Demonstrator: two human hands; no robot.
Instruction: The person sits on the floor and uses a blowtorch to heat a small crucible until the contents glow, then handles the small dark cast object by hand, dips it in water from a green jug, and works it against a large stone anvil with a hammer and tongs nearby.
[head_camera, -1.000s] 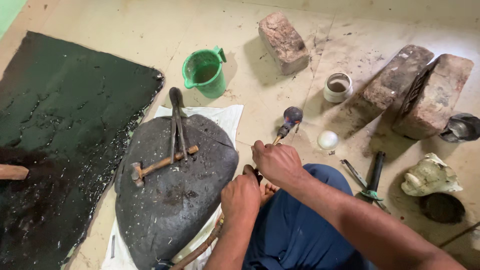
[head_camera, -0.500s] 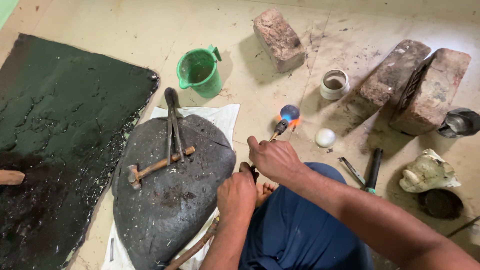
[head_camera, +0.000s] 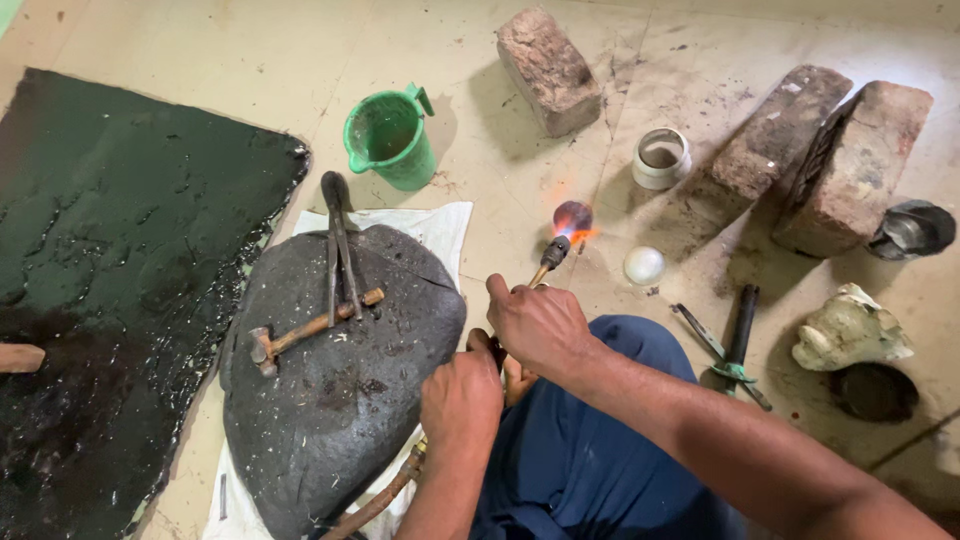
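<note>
Both hands grip a gas torch at the right edge of the dark stone slab: right hand fingers clenched around its stem, left hand closed lower down. Its flame points over bare floor toward a white ball; a green jug stands beyond.

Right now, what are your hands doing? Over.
Right hand grips lit torch, flame over bare floor. Left hand on its hose end. Hammer and tongs rest on stone.
</note>
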